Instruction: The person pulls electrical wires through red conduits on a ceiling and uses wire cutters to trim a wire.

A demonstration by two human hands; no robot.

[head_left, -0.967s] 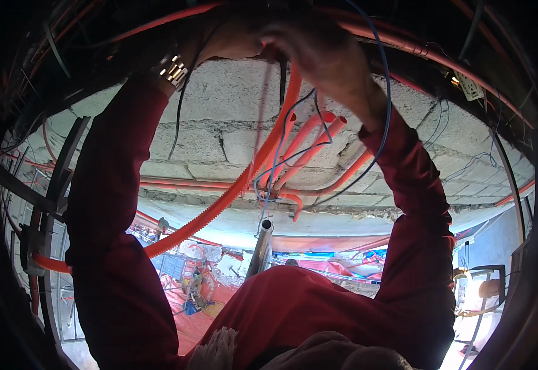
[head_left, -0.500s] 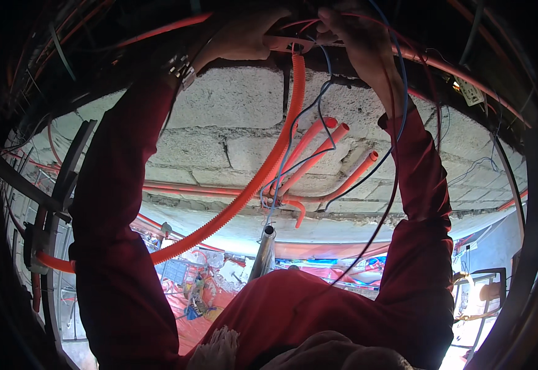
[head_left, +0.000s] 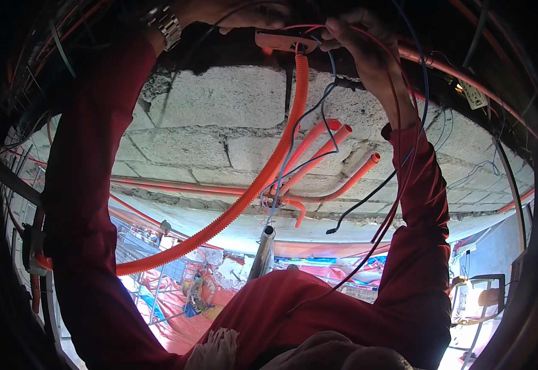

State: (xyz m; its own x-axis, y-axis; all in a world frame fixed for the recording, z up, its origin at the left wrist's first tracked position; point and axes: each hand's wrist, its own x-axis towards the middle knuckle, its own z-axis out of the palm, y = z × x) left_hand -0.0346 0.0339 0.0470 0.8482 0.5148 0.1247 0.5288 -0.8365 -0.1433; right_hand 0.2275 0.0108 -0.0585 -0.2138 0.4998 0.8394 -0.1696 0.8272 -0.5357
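At top centre sits an orange box [head_left: 276, 42], its inside too dark to read, with an orange corrugated conduit [head_left: 245, 200] meeting its underside. The left hand [head_left: 235, 13] reaches along just above the box; shadow hides whether it holds anything. The right hand [head_left: 362, 44], upper right of centre, has thumb and fingers curled beside red wires [head_left: 394, 213]; I cannot tell if it pinches them. Behind is a block wall [head_left: 250, 95].
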